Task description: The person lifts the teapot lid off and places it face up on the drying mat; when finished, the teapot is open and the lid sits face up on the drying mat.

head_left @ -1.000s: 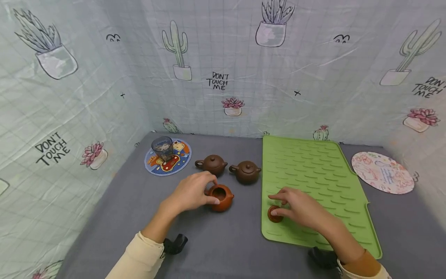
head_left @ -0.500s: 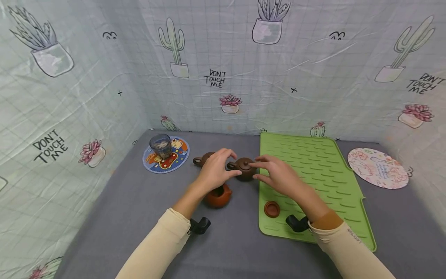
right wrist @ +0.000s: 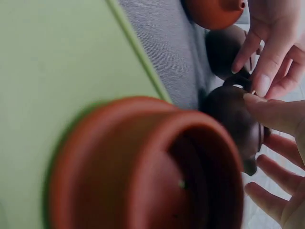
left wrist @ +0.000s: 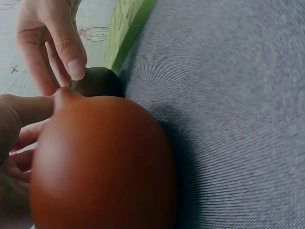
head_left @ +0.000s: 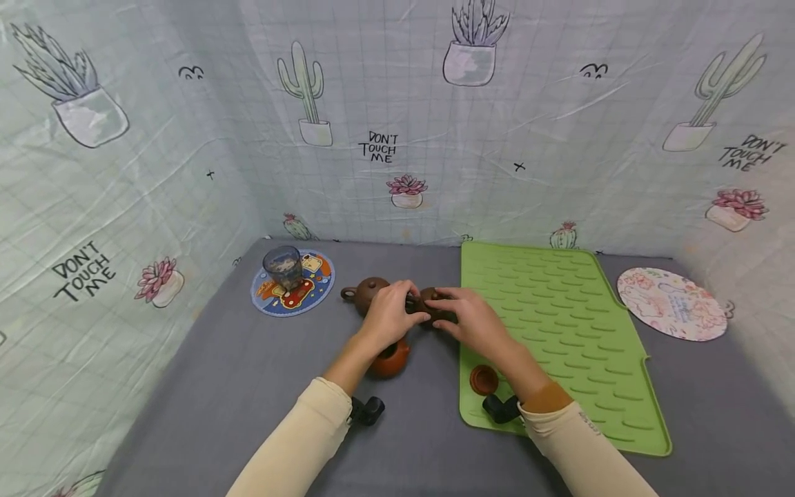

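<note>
My left hand [head_left: 390,316] pinches the handle of the right-hand dark brown teapot [right wrist: 231,112] between thumb and finger. On its other side my right hand [head_left: 475,321] has its thumb against the body and its index finger by the lid; the remaining fingers are spread. A second dark brown teapot [head_left: 366,293] stands to the left, partly behind my left hand. Nearer me sits a lidless reddish-orange teapot [head_left: 391,362], half covered by my left wrist and large in the left wrist view. Its matching lid [head_left: 483,379] lies upturned under my right forearm.
A green ridged mat [head_left: 559,331] covers the right side of the grey table [head_left: 205,386]. At the back left, a dark clear glass [head_left: 283,268] stands on a blue round coaster [head_left: 263,304]. A pink patterned oval mat [head_left: 673,304] lies far right.
My left hand left the orange teapot and reached the right-hand dark teapot's handle. My right hand let go of the orange lid on the mat and moved left to the same dark teapot.
</note>
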Demonstrator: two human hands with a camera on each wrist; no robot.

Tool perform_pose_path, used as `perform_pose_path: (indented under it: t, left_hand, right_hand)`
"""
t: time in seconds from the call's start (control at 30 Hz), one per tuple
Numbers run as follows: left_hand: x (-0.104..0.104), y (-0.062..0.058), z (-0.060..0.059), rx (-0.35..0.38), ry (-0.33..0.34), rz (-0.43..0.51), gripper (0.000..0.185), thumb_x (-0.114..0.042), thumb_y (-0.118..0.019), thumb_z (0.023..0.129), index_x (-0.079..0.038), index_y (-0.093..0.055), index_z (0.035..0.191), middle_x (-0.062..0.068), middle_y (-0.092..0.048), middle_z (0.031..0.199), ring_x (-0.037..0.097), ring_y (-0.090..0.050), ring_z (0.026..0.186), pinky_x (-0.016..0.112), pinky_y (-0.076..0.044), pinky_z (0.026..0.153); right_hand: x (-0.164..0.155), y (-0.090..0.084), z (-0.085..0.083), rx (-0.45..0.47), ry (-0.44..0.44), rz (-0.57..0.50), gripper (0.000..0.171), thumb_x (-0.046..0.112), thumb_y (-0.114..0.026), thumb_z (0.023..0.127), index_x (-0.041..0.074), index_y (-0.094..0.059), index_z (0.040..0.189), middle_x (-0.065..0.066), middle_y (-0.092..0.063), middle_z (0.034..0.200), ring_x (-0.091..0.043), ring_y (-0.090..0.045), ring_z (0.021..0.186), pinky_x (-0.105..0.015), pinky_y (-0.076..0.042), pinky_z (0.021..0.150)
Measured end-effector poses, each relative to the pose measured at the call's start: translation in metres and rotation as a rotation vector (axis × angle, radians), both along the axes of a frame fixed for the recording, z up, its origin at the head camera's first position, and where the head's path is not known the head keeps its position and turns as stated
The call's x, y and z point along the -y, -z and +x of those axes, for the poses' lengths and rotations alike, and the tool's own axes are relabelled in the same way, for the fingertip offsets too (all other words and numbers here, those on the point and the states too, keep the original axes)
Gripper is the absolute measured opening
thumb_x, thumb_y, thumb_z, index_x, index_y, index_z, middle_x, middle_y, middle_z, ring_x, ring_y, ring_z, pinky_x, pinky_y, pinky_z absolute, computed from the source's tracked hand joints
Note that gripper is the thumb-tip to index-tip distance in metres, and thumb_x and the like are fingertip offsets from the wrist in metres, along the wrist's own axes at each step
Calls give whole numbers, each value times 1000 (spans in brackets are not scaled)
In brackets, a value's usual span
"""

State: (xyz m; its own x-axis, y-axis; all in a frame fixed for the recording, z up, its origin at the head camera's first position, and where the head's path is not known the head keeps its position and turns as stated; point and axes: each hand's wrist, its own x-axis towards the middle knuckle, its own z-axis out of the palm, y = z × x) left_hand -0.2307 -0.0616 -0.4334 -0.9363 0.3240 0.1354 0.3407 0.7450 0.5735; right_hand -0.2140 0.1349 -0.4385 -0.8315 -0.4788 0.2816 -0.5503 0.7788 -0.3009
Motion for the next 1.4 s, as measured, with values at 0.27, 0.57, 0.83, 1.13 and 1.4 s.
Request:
perform_pose_path:
  t: [0.27, 0.57, 0.83, 1.13, 1.4]
  left_hand:
    - [-2, 9, -1, 20, -5, -5, 32, -26, -83, 87, -9, -68, 110, 9, -73, 112, 27, -70, 104, 41, -57, 90]
    - [-3, 10, -2, -10, -20, -18, 30, -25, -84, 85, -12, -70, 108, 9, -75, 112, 27, -72, 102, 40, -59, 87]
    - [-3, 11, -2, -46, -39, -3, 30, -22, -86, 82, -11, -70, 105, 9, -76, 109, 26, -72, 98, 39, -59, 84]
    - [-5, 13, -4, -69, -37, -13, 30, -23, -85, 82, -12, -70, 106, 9, -76, 107, 25, -72, 94, 37, -59, 81]
    - [-6, 13, -5, -66, -44, -10, 30, -23, -86, 82, -13, -71, 106, 8, -76, 106, 24, -72, 91, 36, -59, 79]
  right_hand:
    - [3, 8, 3, -45, 54, -12, 43, 20, -83, 85, 16, -74, 127, -12, -65, 142, -33, -65, 126, -47, -57, 98]
    - [1, 10, 0, -61, 26, -19, 43, 20, -82, 86, 16, -74, 127, -12, -66, 141, -32, -69, 119, -45, -59, 93]
    - [1, 9, -1, -97, 5, 16, 46, 17, -83, 84, 15, -73, 128, -12, -66, 140, -31, -72, 113, -40, -61, 84]
    - [-1, 7, -5, -98, -9, 40, 45, 17, -84, 83, 14, -74, 127, -13, -67, 138, -25, -75, 82, -28, -56, 63]
    - [-2, 6, -8, -78, -24, 39, 44, 17, -84, 83, 14, -74, 126, -13, -67, 137, -21, -72, 69, -21, -49, 57]
